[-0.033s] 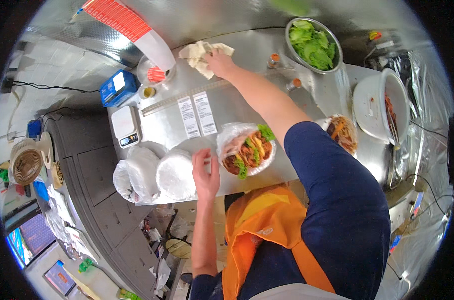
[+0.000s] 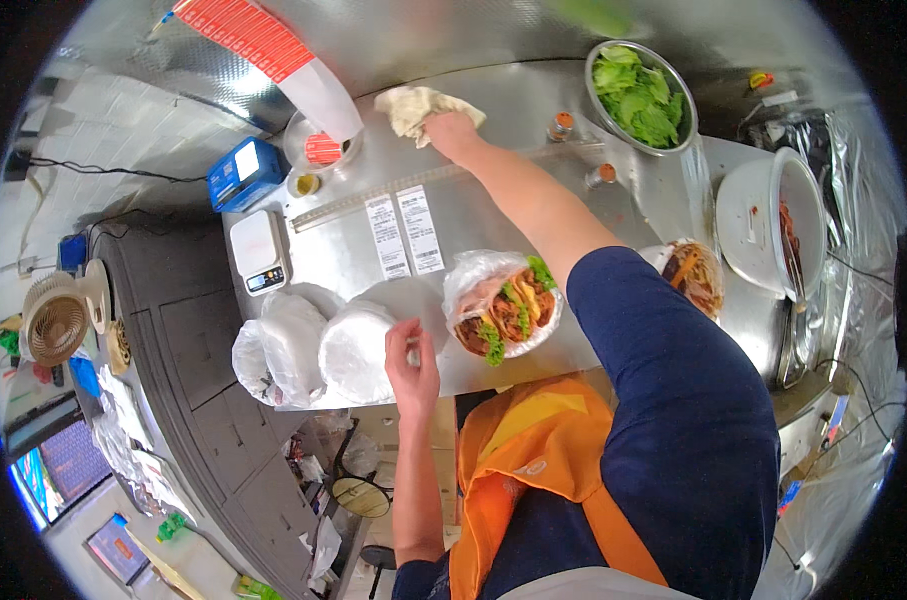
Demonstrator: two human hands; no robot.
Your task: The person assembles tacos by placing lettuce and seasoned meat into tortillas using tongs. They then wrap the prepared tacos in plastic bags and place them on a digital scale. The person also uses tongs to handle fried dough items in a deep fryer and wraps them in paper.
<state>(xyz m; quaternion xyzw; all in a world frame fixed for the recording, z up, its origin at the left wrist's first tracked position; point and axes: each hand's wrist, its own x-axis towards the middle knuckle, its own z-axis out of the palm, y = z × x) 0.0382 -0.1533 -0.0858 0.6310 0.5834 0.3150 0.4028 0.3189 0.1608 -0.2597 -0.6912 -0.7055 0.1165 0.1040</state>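
Note:
At the back of the metal table, my right hand (image 2: 451,135) grips a crumpled cream cloth (image 2: 410,108) that lies on the surface. My left hand (image 2: 410,365) hovers by the front edge with loosely bent fingers, the thumb apart from them and nothing visible between. Just left of it sits a stack of white round containers in clear plastic (image 2: 356,362). To its right, a plastic-lined bowl (image 2: 518,350) holds filled, wrapped food with lettuce. Two printed paper slips (image 2: 403,235) lie side by side beyond my left hand.
A steel bowl of lettuce (image 2: 595,88) stands at the back right, near two small orange-topped shakers (image 2: 560,126). A white tub (image 2: 748,225) and a second food bowl (image 2: 695,280) are on the right. A digital scale (image 2: 256,245) and blue box (image 2: 241,178) stand left.
The whole view has shifted slightly. My right hand and the cloth have moved a little toward me, and the fingers of my left hand are more bent.

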